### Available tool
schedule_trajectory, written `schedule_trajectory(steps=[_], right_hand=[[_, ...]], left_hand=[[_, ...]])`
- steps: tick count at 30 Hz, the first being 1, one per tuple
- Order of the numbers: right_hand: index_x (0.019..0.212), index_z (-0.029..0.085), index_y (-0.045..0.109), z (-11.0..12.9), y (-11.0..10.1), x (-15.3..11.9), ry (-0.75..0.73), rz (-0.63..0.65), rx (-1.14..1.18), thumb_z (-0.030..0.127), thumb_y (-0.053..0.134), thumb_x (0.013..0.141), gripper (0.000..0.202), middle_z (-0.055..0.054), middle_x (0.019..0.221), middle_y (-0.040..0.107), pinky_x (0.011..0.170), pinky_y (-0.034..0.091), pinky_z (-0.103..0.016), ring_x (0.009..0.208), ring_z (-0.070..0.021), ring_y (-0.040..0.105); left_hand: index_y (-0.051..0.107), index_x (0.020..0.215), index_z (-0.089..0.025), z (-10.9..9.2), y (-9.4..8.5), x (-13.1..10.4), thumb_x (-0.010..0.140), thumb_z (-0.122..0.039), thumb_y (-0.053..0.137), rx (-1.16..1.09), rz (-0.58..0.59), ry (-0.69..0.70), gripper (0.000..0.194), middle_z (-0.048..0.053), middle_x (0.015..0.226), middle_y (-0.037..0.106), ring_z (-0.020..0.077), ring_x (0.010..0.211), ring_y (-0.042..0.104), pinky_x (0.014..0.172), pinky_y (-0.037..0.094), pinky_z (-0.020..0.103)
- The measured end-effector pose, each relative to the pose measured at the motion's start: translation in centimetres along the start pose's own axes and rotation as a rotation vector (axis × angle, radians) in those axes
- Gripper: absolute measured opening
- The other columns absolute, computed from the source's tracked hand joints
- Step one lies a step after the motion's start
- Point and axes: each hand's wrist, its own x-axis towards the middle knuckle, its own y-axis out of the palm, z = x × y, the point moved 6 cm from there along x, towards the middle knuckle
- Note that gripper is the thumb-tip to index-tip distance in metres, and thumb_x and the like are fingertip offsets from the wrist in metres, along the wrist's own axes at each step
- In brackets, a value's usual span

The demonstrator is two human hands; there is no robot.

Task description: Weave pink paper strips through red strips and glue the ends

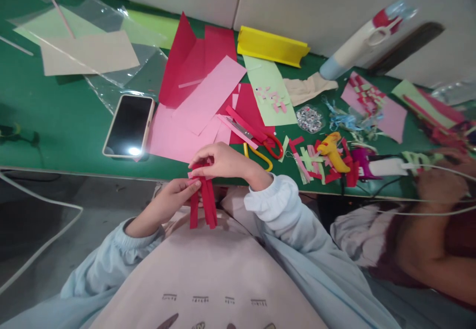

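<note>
Red paper strips (208, 205) hang down in front of my lap, with a small pink paper piece (191, 175) at their upper end. My left hand (171, 197) pinches the strips from the left, thumb on top. From above, my right hand (223, 161) is closed on the same strips with its fingertips. Both hands are just off the table's front edge. Beyond them lie pink paper sheets (174, 130). A pair of scissors with red and yellow handles (274, 146) rests right of my right hand.
A phone (128, 126) lies to the left on the green table (67, 143). Right are a yellow glue gun (332, 151), cut paper strips (312, 160), a tub of googly eyes (310, 119) and a bottle (364, 41). A co-worker's arm (427, 225) is at far right.
</note>
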Motion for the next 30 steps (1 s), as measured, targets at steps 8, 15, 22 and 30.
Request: schedule_trajectory(steps=[8,15,22,30], right_hand=[[0.077,0.014,0.067,0.5,0.7,1.0,-0.016,0.178,-0.043,0.015,0.064,0.074,0.004,0.002,0.073,0.064,0.063,0.038,-0.022,0.066,-0.0088,0.053],[0.082,0.015,0.061,0.0,0.1,1.2,-0.028,0.044,0.030,0.030,0.059,0.086,0.015,0.000,0.077,0.062,0.068,0.041,-0.025,0.070,-0.0111,0.054],[0.083,0.013,0.064,-1.1,-1.8,0.2,0.109,0.101,-0.037,0.045,0.058,0.091,0.033,0.002,0.070,0.058,0.061,0.035,-0.024,0.063,-0.0097,0.048],[0.084,0.013,0.071,-1.8,-2.4,-1.1,0.079,0.223,-0.109,0.031,0.059,0.085,0.021,-0.001,0.074,0.066,0.063,0.040,-0.024,0.067,-0.0105,0.054]], left_hand=[[0.064,0.068,-0.015,-0.7,0.2,0.2,0.078,-0.058,0.069,0.095,0.005,0.048,0.044,-0.001,0.059,0.058,0.0104,0.054,0.049,0.058,0.047,0.024],[0.068,0.072,-0.014,-0.6,0.4,0.3,0.078,-0.055,0.071,0.037,0.028,0.048,0.041,0.000,0.063,0.062,0.0103,0.056,0.051,0.060,0.048,0.024],[0.072,0.077,-0.015,-0.4,-0.6,0.1,0.076,-0.057,0.073,-0.037,-0.042,0.039,0.041,0.002,0.068,0.066,0.0117,0.060,0.056,0.062,0.050,0.024],[0.072,0.077,-0.015,-0.5,-1.3,-0.2,0.079,-0.057,0.070,0.030,-0.037,0.060,0.042,0.002,0.067,0.066,0.0125,0.061,0.057,0.061,0.048,0.023]])
